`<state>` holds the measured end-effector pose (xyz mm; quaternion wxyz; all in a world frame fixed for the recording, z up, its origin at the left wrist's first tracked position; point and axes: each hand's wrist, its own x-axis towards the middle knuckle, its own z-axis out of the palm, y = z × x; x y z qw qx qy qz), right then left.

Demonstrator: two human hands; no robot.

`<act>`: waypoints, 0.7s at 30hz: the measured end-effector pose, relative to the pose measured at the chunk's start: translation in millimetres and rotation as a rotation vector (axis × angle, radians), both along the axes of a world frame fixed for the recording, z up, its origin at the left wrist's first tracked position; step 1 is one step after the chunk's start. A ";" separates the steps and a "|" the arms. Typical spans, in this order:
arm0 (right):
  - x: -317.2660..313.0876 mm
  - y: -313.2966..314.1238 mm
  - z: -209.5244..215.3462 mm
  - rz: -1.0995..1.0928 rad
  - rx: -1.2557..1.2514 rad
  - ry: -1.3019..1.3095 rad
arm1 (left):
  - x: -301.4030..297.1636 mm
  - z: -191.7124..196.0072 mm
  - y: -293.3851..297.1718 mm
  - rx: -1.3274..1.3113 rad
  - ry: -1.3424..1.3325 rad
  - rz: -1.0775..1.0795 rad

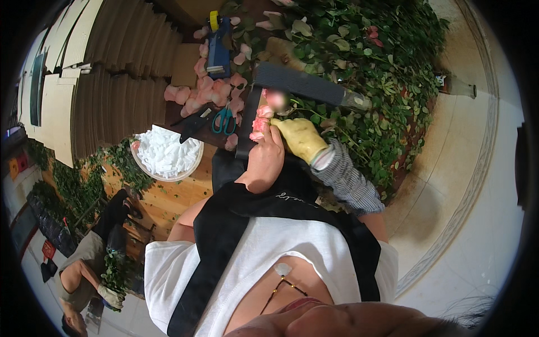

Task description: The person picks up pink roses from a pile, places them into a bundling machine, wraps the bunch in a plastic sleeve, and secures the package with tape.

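While both hands meet at the table edge, a pink rose (261,122) sits pinched between them.
Bare left hand (266,157) closes its fingertips on the bloom from below; the yellow-gloved right hand (301,137) grips it from the side, just beside the stem's green leaves (359,62). Teal scissors (224,119), loose pink petals (208,90) and a bowl of white pieces (167,153) lie to the left.

flower workshop | heaped rose leaves (382,73) | pink petals (210,90) | scissors (224,119) | stacked cardboard (120,67)

Pale tiled floor (477,185), wooden worktable (168,202), stacked cardboard (120,73).
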<state>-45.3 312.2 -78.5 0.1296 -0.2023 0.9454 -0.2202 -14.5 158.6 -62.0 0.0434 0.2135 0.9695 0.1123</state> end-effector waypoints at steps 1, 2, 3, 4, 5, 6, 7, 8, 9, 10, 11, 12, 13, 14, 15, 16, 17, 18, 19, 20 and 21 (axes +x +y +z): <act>-3.2 3.4 12.4 -0.013 -0.036 -0.065 | -1.4 -2.2 0.1 -0.008 -0.044 -0.004; -7.0 0.9 26.7 -0.125 -0.033 -0.042 | -2.0 -4.0 -0.3 -0.016 -0.093 -0.002; -15.4 -2.9 42.5 -0.233 -0.012 -0.042 | -2.1 -5.6 -0.3 -0.023 -0.142 0.001; -17.0 -4.0 37.9 -0.251 -0.015 0.024 | -1.8 -5.1 0.3 -0.019 -0.038 -0.002; -19.8 -4.6 29.5 -0.276 -0.014 0.095 | -2.2 -3.7 0.7 -0.035 -0.054 -0.014; -21.6 -7.8 17.7 -0.249 -0.048 0.008 | -2.8 -1.3 1.2 -0.052 -0.070 -0.026; -23.6 -12.2 8.6 -0.211 -0.086 -0.081 | -4.8 1.4 0.9 -0.074 -0.087 -0.027; -22.1 -13.3 3.7 -0.196 -0.089 -0.099 | -9.2 3.7 -0.3 -0.028 -0.071 -0.044; -21.6 -11.5 1.0 -0.198 -0.125 -0.088 | -15.9 6.0 -1.7 0.019 -0.056 -0.063; -23.4 -12.3 8.4 -0.195 -0.157 -0.083 | -19.4 7.4 -2.9 0.067 -0.047 -0.076; -23.8 -12.1 12.8 -0.195 -0.190 -0.078 | -19.8 5.1 -2.0 0.046 -0.013 -0.061; -19.4 -8.1 3.5 -0.160 -0.171 -0.030 | -18.7 1.4 0.8 0.024 0.022 -0.047; -18.7 -9.1 7.6 -0.199 -0.178 -0.027 | -18.8 -3.1 4.7 0.006 0.064 -0.033; -14.3 -11.3 15.5 -0.238 -0.184 -0.023 | -15.0 -7.4 7.9 -0.016 0.049 -0.007; -9.4 -13.2 21.6 -0.278 -0.191 -0.019 | -12.6 -10.6 7.8 -0.036 0.029 -0.031; -2.9 -13.6 21.2 -0.388 -0.104 -0.003 | -11.5 -11.5 7.4 -0.058 0.009 -0.059; -5.6 -12.5 26.9 -0.457 -0.010 0.000 | -11.4 -12.4 7.2 -0.082 -0.012 -0.085; -8.3 -10.9 20.8 -0.454 0.035 -0.004 | -12.6 -13.0 7.5 -0.094 -0.061 -0.102; -11.1 -8.6 15.5 -0.468 0.085 -0.006 | -12.5 -13.0 7.8 -0.101 -0.062 -0.109; -15.2 -5.5 14.3 -0.437 0.002 -0.041 | -12.1 -13.3 8.2 -0.109 -0.063 -0.116; -23.1 -2.1 14.8 -0.384 -0.085 -0.073 | -11.1 -13.1 8.9 -0.120 -0.061 -0.100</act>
